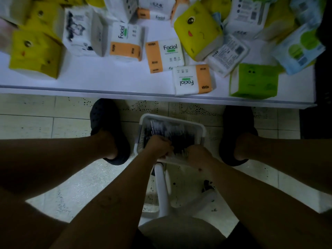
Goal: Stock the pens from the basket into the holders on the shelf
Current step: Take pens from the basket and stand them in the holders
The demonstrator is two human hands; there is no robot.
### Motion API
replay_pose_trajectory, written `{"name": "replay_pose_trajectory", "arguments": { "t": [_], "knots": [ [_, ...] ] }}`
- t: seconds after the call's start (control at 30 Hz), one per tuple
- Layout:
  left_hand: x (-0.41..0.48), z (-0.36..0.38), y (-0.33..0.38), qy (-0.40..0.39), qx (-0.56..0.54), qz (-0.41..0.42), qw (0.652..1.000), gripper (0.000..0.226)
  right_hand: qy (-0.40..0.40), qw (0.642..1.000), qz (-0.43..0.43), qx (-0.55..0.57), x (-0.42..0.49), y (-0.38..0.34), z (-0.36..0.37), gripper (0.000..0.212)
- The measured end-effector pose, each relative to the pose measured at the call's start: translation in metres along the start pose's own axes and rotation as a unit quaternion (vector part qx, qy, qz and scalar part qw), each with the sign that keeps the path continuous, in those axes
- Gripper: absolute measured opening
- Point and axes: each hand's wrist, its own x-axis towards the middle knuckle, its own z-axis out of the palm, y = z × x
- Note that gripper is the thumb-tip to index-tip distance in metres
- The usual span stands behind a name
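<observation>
Left fingers (pixel 166 146) curled on pens (pixel 181 139), right fingers (pixel 190 154) unclear, basket (pixel 203 130) on tiled floor (pixel 71 123) below white shelf (pixel 107 78)

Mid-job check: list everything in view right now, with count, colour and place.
shelf: one, white, across the top
tissue packs: many; yellow, orange-and-white, green, pale blue; scattered over the shelf
floor: pale speckled tiles, below the shelf
basket: one, white, low down between the feet
pens: many, dark, in the basket; too blurred to count
white bar: one, just below the basket; what it belongs to is unclear
shoes: two, dark, either side of the basket
left hand: in the basket, fingers curled round some pens
right hand: at the basket's near rim; grip too dark to tell
</observation>
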Motion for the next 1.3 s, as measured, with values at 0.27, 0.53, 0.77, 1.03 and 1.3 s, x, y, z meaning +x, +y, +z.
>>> {"name": "replay_pose_trajectory", "arguments": {
  "t": [0.27,0.53,0.77,1.03,1.3],
  "knots": [
    [-0.025,0.013,0.003,-0.070,-0.061,0.001,0.996,0.060,0.060,0.998,0.015,-0.010,0.003,-0.006,-0.003,0.014],
    [-0.033,0.016,0.004,0.003,-0.082,0.017,0.996,0.037,0.077,0.986,0.011,0.149,-0.012,-0.003,-0.038,0.021],
    [-0.053,0.018,0.018,0.126,-0.087,0.097,0.983,0.024,0.100,0.966,-0.034,0.237,-0.049,-0.003,-0.034,0.023],
    [-0.098,0.022,0.039,0.143,-0.132,0.238,0.952,0.023,0.291,0.907,-0.082,0.294,-0.092,-0.010,-0.056,0.032],
    [-0.144,0.020,0.067,0.187,-0.124,0.349,0.910,0.024,0.354,0.805,-0.201,0.433,-0.134,-0.026,-0.076,0.031]
  ]
}}
